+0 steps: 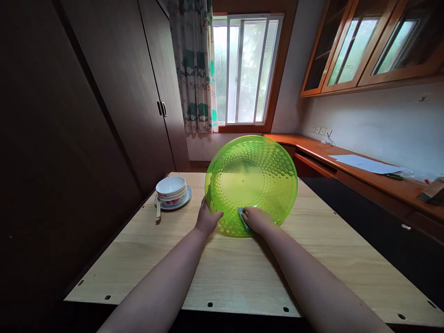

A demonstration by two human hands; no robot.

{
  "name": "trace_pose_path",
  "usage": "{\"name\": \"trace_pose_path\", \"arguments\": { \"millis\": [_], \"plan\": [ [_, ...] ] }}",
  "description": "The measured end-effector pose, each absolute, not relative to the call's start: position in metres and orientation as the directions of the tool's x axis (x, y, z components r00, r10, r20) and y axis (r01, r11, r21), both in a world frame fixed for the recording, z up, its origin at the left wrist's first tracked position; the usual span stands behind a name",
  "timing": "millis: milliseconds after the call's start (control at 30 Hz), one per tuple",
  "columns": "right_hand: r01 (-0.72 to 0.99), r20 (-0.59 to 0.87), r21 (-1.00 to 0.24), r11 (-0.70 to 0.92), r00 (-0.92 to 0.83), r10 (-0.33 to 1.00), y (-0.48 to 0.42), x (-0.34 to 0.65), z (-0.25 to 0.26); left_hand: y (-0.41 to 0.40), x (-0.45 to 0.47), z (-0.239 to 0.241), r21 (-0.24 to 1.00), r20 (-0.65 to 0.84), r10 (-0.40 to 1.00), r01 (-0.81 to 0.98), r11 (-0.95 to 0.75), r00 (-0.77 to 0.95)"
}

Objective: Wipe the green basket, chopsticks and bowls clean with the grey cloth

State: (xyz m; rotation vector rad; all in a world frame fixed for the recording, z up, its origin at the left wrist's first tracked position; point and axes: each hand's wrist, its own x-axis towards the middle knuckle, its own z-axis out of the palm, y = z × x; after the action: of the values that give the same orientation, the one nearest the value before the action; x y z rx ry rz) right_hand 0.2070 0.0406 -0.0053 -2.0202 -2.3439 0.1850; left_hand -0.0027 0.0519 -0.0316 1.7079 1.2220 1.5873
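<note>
A left hand [208,219] clasps the left edge of a translucent green plastic basin [243,181] tilted up over a wooden tabletop [239,273]; the right hand [258,220] pinches a blue cloth [242,214] inside. Uneven pressure could twist the basin loose.

No readable text, labels, brands, numbers or signs.

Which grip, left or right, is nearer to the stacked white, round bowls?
Left. The left grip is right of the bowls, holding a translucent green round plastic basin; the right grip is farther right, with a small blue-grey cloth.
</note>
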Motion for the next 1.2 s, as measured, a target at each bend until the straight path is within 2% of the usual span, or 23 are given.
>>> {"name": "trace_pose_path", "arguments": {
  "millis": [167,400,667,967,1067,1200],
  "plan": [
    [0.994,-0.076,-0.095,-0.059,0.052,0.996,0.043,0.216,-0.001,0.05,-0.003,-0.029,0.842,0.491,0.869,0.292,-0.453,-0.069],
    [0.973,-0.038,-0.12,0.195,-0.201,0.979,0.038,0.206,-0.005,0.051,-0.004,-0.031,0.836,0.509,0.857,0.283,-0.47,-0.079],
    [0.983,-0.033,-0.119,0.138,-0.143,0.989,0.041,0.209,-0.008,0.053,-0.002,-0.032,0.835,0.505,0.861,0.287,-0.469,-0.064],
    [0.986,-0.042,-0.154,0.069,-0.077,0.996,0.044,0.213,-0.009,0.06,-0.003,-0.043,0.86,0.489,0.868,0.116,-0.496,0.085],
    [0.986,-0.046,-0.157,0.062,-0.07,0.997,0.044,0.214,-0.008,0.061,0.0,-0.045,0.894,0.431,0.893,0.077,-0.442,0.128],
    [0.985,-0.032,-0.156,0.079,-0.085,0.996,0.043,0.213,-0.007,0.059,0.005,-0.047,0.957,0.272,0.944,0.048,-0.285,0.187]
  ]
}}
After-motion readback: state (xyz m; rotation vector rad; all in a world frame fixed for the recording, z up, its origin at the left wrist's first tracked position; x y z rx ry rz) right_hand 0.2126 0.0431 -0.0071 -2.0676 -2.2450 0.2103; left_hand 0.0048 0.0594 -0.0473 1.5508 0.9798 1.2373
